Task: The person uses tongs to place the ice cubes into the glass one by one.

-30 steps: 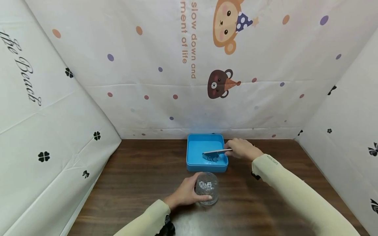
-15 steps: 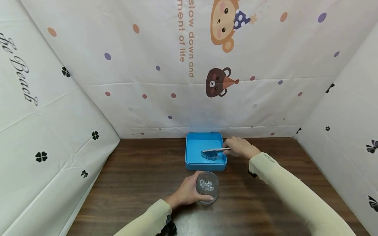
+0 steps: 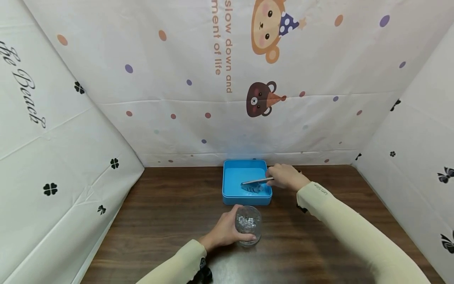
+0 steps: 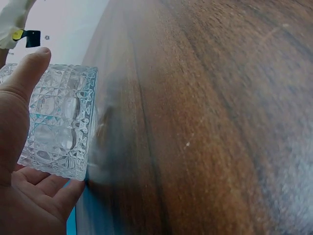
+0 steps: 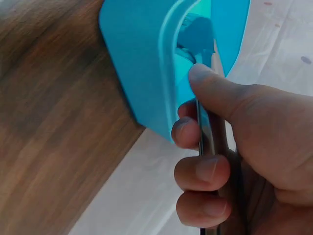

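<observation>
My left hand (image 3: pixel 225 228) grips a clear cut-glass tumbler (image 3: pixel 253 234), thumb on its near side and fingers round the far side. The patterned glass wall (image 4: pixel 54 122) fills the left of the left wrist view, its base at the wooden surface. Bright clear glints show inside it from above. My right hand (image 3: pixel 285 176) holds slim metal tongs (image 3: pixel 257 181) over the blue box (image 3: pixel 235 202), thumb opposite several curled fingers (image 5: pixel 203 171). The tongs reach down inside the box wall (image 5: pixel 142 58). Beneath them lies a dark, glinting patch, too small to make out.
The brown wooden table (image 3: pixel 177 213) runs back to a white printed curtain (image 3: pixel 159 79). White cloth also hangs at the left (image 3: pixel 85 189) and right (image 3: pixel 400 157). The box stands at the table's far edge, just beyond the tumbler.
The head view has shifted slightly. Both hands keep their holds, with the tumbler, tongs and box in nearly the same places.
</observation>
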The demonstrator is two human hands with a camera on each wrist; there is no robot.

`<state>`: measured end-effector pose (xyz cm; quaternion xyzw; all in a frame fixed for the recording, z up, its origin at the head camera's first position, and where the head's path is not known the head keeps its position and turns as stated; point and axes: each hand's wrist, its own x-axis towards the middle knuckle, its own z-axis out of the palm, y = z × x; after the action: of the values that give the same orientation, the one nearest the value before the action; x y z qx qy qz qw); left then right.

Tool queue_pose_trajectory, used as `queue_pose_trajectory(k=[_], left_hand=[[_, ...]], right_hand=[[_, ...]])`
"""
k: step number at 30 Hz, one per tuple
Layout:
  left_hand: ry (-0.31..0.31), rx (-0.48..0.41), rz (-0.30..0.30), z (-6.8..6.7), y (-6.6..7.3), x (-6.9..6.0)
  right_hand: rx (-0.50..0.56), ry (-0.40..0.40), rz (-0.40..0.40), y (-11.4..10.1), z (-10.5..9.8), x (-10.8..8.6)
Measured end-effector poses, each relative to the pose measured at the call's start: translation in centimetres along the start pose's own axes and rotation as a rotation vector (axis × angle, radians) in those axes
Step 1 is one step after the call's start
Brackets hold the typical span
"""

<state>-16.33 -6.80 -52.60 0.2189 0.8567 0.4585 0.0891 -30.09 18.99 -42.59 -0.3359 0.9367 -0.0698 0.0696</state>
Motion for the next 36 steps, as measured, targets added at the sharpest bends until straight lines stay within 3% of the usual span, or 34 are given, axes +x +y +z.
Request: queue_pose_trajectory(k=[6, 17, 36], left_hand=[[0.013, 0.000, 0.010, 0.03, -0.02, -0.30], [0.006, -0.017, 0.018, -0.01, -0.10, -0.44], [0.014, -0.021, 0.028, 0.04, -0.28, -0.40]], right_hand=[[-0.091, 0.030, -0.048, -0.85, -0.51, 0.14], [-0.150, 0.009, -0.046, -0.81, -0.89, 0.47], [-0.044, 0.028, -0.049, -0.12, -0.85, -0.44]])
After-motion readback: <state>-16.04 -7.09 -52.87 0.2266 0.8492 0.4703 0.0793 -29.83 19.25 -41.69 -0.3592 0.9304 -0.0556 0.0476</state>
